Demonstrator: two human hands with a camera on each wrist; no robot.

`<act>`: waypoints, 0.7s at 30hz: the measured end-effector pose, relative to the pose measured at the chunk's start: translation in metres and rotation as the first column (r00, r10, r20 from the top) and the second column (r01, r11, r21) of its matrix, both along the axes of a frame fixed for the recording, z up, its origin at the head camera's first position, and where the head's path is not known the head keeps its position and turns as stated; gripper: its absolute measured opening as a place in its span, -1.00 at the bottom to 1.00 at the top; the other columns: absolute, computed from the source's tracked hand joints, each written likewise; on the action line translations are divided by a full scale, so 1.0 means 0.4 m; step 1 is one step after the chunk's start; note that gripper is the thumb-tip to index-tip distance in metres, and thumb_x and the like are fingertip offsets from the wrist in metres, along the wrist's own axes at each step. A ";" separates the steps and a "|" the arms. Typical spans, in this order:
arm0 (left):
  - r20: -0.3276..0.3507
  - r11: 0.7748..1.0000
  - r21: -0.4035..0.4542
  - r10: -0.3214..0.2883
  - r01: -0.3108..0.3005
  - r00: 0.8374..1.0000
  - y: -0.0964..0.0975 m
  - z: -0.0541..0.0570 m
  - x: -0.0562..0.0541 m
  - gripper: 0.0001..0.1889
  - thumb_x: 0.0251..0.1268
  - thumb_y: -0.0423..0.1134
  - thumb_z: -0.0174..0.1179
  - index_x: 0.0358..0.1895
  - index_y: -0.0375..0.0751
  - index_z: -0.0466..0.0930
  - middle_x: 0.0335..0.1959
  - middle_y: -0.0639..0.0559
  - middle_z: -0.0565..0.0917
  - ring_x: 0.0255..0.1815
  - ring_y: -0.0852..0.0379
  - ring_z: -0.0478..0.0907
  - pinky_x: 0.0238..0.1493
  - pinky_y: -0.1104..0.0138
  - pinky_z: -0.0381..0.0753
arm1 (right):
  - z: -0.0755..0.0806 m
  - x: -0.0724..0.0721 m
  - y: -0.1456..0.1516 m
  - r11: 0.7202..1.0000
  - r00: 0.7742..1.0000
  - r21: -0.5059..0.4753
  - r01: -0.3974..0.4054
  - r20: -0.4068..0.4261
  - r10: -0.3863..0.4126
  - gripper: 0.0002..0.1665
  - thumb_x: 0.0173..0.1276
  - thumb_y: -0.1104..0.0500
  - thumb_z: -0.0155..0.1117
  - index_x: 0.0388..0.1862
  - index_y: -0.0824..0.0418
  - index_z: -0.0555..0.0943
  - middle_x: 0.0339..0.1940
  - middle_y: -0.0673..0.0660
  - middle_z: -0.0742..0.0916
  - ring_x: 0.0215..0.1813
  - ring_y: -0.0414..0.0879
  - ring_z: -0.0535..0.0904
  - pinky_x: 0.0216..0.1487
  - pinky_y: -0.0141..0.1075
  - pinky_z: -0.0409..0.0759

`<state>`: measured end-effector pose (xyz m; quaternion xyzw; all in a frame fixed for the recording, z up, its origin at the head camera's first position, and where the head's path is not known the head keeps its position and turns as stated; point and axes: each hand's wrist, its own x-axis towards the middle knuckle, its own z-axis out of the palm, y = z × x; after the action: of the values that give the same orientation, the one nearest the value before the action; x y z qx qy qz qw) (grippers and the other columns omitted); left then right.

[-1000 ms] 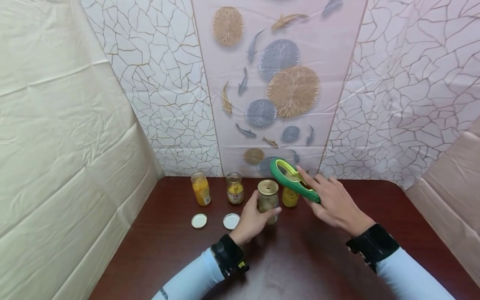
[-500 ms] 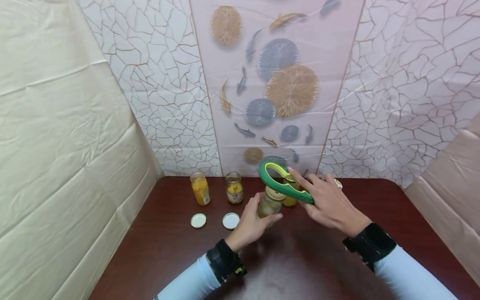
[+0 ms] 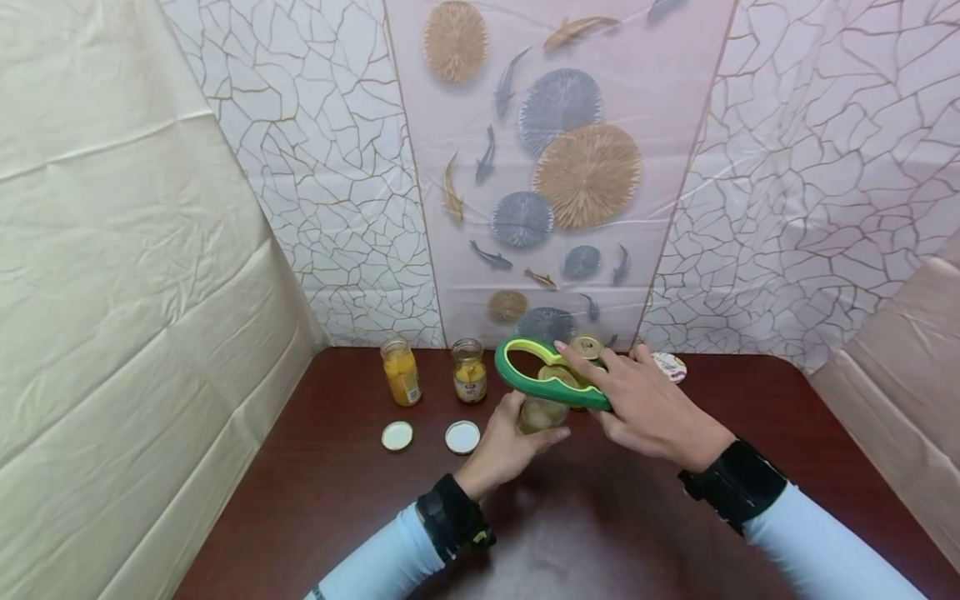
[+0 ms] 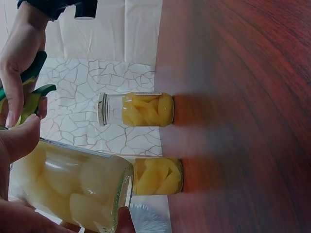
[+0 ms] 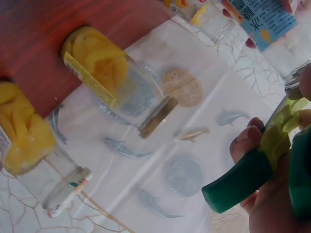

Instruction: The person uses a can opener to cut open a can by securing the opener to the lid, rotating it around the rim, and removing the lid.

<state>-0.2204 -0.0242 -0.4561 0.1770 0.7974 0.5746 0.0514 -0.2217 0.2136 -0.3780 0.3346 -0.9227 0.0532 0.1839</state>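
Observation:
My left hand (image 3: 498, 446) grips a glass jar (image 4: 73, 182) of pale round fruit around its side, raised and tilted over the table. A blue label (image 5: 265, 22) on that jar shows in the right wrist view. My right hand (image 3: 652, 404) holds a green jar opener (image 3: 551, 390) with a lime toothed inner edge, its handles in my fingers. In the head view the opener's loop lies over the jar's gold lid (image 3: 559, 377), which shows through it. Fingertips of both hands come close together at the lid end in the left wrist view.
Two uncapped jars of yellow fruit, one (image 3: 401, 375) left of the other (image 3: 470, 375), stand at the back. Their lids (image 3: 397, 436) (image 3: 462, 437) lie white side up before them. Behind my right hand stand two capped jars, gold-lidded (image 5: 102, 73) and patterned-lidded (image 5: 24, 131).
The opener has moved left and down, from beside the jar to over its lid. My left hand has tilted the jar toward the opener. The patterned lid at right has come into sight.

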 end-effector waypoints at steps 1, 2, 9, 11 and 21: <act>0.012 1.000 0.010 -0.001 0.001 1.000 0.001 -0.001 0.000 -0.30 0.38 0.11 0.46 0.52 0.35 0.36 0.37 0.07 0.56 0.35 0.09 0.54 0.40 -0.04 0.53 | 0.001 0.002 -0.001 1.000 1.000 0.002 0.003 -0.002 -0.003 0.12 0.38 0.11 0.41 0.80 -0.16 0.06 0.24 0.17 0.71 -0.12 -0.05 0.61 0.03 -0.08 0.23; 0.023 1.000 0.021 0.000 0.000 1.000 0.002 -0.002 -0.001 -0.30 0.37 0.11 0.47 0.51 0.35 0.38 0.36 0.08 0.56 0.34 0.10 0.55 0.39 -0.02 0.54 | 0.003 0.003 -0.003 1.000 1.000 0.006 0.008 -0.001 -0.008 0.12 0.39 0.10 0.41 0.80 -0.17 0.06 0.28 0.18 0.70 -0.11 -0.04 0.62 0.04 -0.08 0.24; 0.067 0.999 0.049 -0.004 0.001 0.998 0.011 -0.006 -0.002 -0.31 0.35 0.07 0.50 0.49 0.30 0.40 0.32 0.10 0.61 0.26 0.12 0.60 0.30 0.05 0.60 | 0.007 0.009 -0.008 0.999 0.998 0.035 0.042 0.054 -0.043 0.10 0.43 0.06 0.38 0.81 -0.17 0.03 0.37 0.23 0.65 -0.01 0.03 0.69 0.10 0.01 0.26; 0.050 0.999 0.035 -0.003 0.001 0.999 0.014 -0.007 -0.001 -0.30 0.34 0.05 0.50 0.49 0.28 0.41 0.33 0.10 0.62 0.30 0.11 0.60 0.35 0.02 0.58 | 0.004 0.012 -0.009 0.998 0.997 0.053 0.044 0.058 -0.047 0.08 0.45 0.05 0.37 0.81 -0.14 0.04 0.28 0.21 0.69 -0.02 0.04 0.68 0.10 0.02 0.28; 0.026 1.000 0.020 0.018 -0.018 1.000 0.017 -0.012 0.004 -0.35 0.33 0.07 0.50 0.44 0.19 0.48 0.25 0.10 0.69 0.19 0.16 0.66 0.27 0.09 0.63 | -0.012 0.020 -0.021 0.988 0.998 0.153 0.025 -0.053 -0.017 0.13 0.37 0.01 0.43 0.79 0.10 0.08 -0.12 0.15 0.73 -0.23 0.01 0.61 0.00 -0.06 0.37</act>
<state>-0.2187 -0.0175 -0.4609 0.1629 0.7924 0.5853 0.0548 -0.2138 0.2052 -0.3827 0.3393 -0.9224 -0.0287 0.1821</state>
